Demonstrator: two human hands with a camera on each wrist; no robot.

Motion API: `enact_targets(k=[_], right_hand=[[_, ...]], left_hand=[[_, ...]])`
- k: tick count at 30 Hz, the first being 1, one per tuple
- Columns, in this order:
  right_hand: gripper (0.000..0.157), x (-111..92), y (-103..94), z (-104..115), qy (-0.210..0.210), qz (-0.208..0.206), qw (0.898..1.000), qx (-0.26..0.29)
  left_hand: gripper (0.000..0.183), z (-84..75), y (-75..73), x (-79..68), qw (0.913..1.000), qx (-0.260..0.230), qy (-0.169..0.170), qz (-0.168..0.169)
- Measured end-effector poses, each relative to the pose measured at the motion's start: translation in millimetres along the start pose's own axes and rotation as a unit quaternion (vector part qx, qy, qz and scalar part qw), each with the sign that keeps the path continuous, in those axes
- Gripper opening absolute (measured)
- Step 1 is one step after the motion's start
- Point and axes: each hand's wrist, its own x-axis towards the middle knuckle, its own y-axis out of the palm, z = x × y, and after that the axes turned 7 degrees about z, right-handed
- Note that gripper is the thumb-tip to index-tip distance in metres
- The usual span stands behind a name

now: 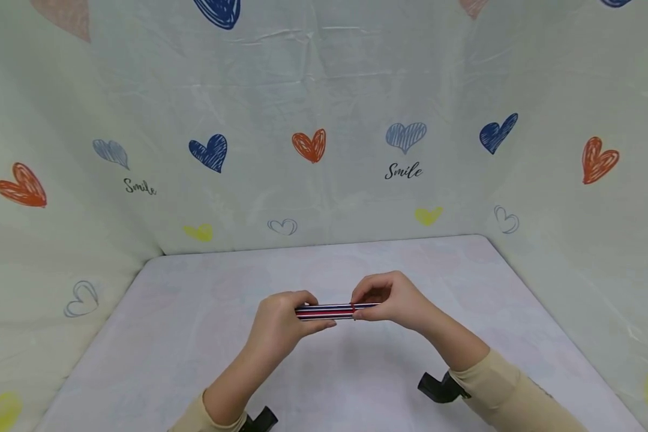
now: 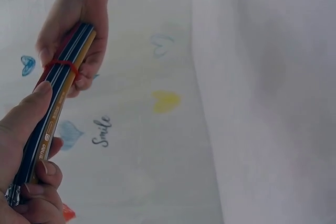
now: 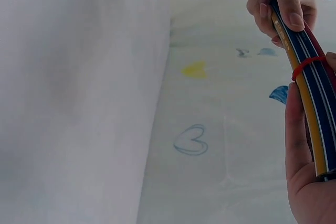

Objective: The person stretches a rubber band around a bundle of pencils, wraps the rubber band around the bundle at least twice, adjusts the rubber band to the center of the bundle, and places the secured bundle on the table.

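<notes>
A bundle of pencils (image 1: 326,311), striped blue and white with red and yellow ones among them, is held level above the table. My left hand (image 1: 281,318) grips its left end between thumb and fingers. At the other end, my right hand (image 1: 391,300) pinches the bundle beside a red elastic band (image 2: 64,64), which runs around the pencils. Silvery pencil ends (image 2: 14,195) show at the left hand in the left wrist view. From the right wrist, the band (image 3: 308,66) crosses the bundle between both hands; the right palm hides part of the pencils.
Beneath the hands lies a table with a pale cover (image 1: 205,336). A whitish curtain (image 1: 351,198) printed with hearts and "Smile" hangs behind and on both sides. Black wrist mounts (image 1: 443,388) stick out from the beige sleeves (image 1: 507,384).
</notes>
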Motion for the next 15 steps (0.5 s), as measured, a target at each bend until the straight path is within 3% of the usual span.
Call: enact_targets(k=[7, 15], right_hand=[[0.017, -0.9, 4.1, -3.7, 0.006, -0.008, 1.0, -0.021], [0.022, -0.7, 5.6, -8.6, -0.01, 0.039, 0.998, -0.037]], left_hand=[[0.033, 0.3, 3.9, -2.7, 0.9996, -0.004, -0.02, 0.019], [0.032, -0.1, 5.9, -3.1, 0.9998, 0.008, -0.003, 0.016]])
